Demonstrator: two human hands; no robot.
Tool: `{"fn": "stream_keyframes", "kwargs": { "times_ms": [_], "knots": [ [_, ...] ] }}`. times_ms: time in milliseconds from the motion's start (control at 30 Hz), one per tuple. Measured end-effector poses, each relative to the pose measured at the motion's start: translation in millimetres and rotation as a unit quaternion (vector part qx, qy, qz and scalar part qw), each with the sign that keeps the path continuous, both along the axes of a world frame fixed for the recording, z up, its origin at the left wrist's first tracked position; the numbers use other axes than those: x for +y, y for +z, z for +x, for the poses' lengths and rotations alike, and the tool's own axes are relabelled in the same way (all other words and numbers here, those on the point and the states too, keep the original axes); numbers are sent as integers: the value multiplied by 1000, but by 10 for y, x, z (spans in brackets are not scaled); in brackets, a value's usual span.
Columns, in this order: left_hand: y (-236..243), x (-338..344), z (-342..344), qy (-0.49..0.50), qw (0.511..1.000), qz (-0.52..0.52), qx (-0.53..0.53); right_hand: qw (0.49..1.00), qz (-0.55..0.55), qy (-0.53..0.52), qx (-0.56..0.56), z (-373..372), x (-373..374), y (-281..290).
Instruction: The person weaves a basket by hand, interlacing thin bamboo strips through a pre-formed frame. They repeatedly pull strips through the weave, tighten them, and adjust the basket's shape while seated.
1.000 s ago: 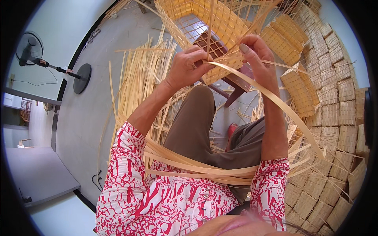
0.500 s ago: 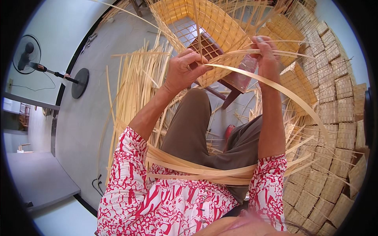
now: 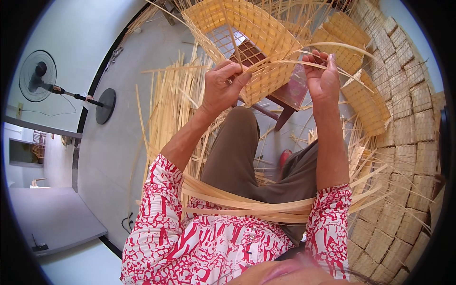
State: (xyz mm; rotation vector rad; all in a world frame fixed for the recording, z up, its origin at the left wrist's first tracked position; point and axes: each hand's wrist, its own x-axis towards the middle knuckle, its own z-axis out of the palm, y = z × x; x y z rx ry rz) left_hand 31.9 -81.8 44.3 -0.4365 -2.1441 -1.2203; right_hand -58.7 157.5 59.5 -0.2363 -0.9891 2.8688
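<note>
A half-woven yellow bamboo basket (image 3: 266, 28) with an open-lattice base lies tilted in front of me. My left hand (image 3: 224, 81) is closed in a pinch at its near corner, where strips cross; its fingertips partly hide the grip. My right hand (image 3: 323, 76) is by the basket's right corner, palm up, with fingers half curled and the thumb apart. One thin bamboo strip (image 3: 354, 77) runs from the corner past its fingers. Another, wider strip (image 3: 349, 46) arches above that hand. More long strips (image 3: 266, 208) lie across my lap.
Under the basket stands a dark red wooden stool (image 3: 292, 90). A heap of loose strips (image 3: 173, 99) covers the floor at left. Woven pieces (image 3: 368, 102) and stacked baskets (image 3: 401, 123) fill the right side. A standing fan (image 3: 38, 76) is at far left.
The wide strip that curved down to the right from the corner no longer hangs there; one now arches above the right hand. The right hand's pinch has loosened, its thumb lifting away.
</note>
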Motion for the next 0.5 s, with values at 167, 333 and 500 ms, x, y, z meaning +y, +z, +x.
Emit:
{"fn": "stream_keyframes", "kwargs": {
  "times_ms": [167,333,500],
  "knots": [
    [56,55,-12,16,998,4,-52,996,72,-10,58,69,-9,-16],
    [227,-89,-62,-30,983,-103,-147,891,405,-68,195,292,27,47],
    [345,-375,-123,-81,954,-143,-249,804,455,-51,378,153,272,-52]
  ]
}}
